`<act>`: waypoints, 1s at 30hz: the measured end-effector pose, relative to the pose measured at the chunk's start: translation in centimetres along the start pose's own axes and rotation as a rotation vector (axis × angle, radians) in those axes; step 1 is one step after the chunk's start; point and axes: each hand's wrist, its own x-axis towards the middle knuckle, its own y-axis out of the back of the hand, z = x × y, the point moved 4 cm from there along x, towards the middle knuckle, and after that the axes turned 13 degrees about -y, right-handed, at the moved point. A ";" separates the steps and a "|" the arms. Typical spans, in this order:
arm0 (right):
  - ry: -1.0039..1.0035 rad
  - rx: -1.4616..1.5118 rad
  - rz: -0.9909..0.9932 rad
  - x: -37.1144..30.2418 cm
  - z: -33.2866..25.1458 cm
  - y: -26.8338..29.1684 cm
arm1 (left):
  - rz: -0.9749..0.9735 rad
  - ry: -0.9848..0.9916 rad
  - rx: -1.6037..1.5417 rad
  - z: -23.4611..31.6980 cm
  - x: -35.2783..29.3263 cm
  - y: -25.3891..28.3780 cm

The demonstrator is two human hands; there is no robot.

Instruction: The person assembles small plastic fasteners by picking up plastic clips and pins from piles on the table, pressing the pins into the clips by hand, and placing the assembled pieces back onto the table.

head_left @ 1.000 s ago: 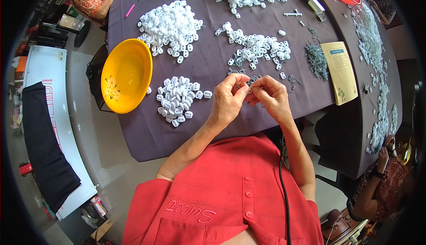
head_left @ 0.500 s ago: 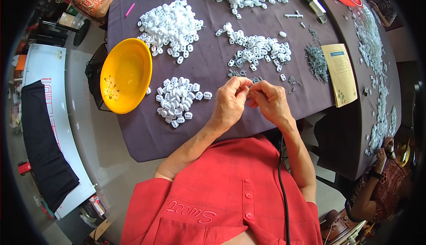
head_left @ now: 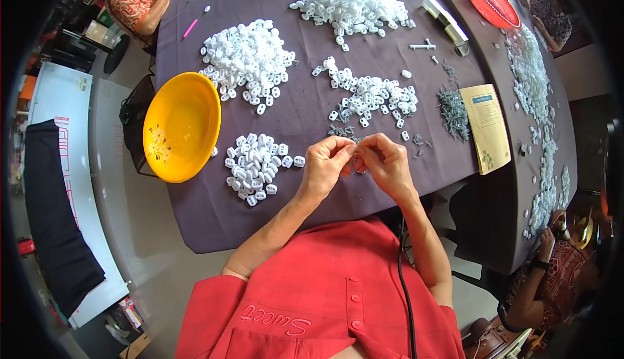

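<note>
My left hand (head_left: 327,167) and my right hand (head_left: 388,166) meet fingertip to fingertip over the table's near edge. Both are pinched closed around something small that the fingers hide. Just beyond them lies a loose group of white oval plastic pieces with two holes (head_left: 374,96), and small grey plastic pieces (head_left: 341,131) are scattered at its near side. To the left of my left hand sits a heap of white pieces (head_left: 255,167) with dark marks in their openings. A larger heap of white pieces (head_left: 247,60) rises behind that one.
A yellow bowl (head_left: 185,128) stands at the table's left edge. Farther back are another white heap (head_left: 351,8) and a pink-handled tool (head_left: 190,29). On the right lie grey pieces (head_left: 454,112), a tan booklet (head_left: 487,128) and a red basket (head_left: 494,1). Other people sit around the tables.
The whole view has shifted, so the table and its heaps appear lower and slightly left. My hands stay together, still pinching, with the fingers slightly rearranged.
</note>
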 end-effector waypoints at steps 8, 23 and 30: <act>-0.056 -0.095 -0.038 1.3 -0.2 0.2 | 0.065 -0.061 0.026 -0.7 1.0 0.0; 0.324 -0.940 0.243 10.5 -3.2 1.4 | 0.078 0.026 -0.098 -0.5 0.5 1.4; 0.347 -1.036 0.209 10.5 -2.6 1.5 | 0.113 0.058 -0.200 -0.4 0.5 1.8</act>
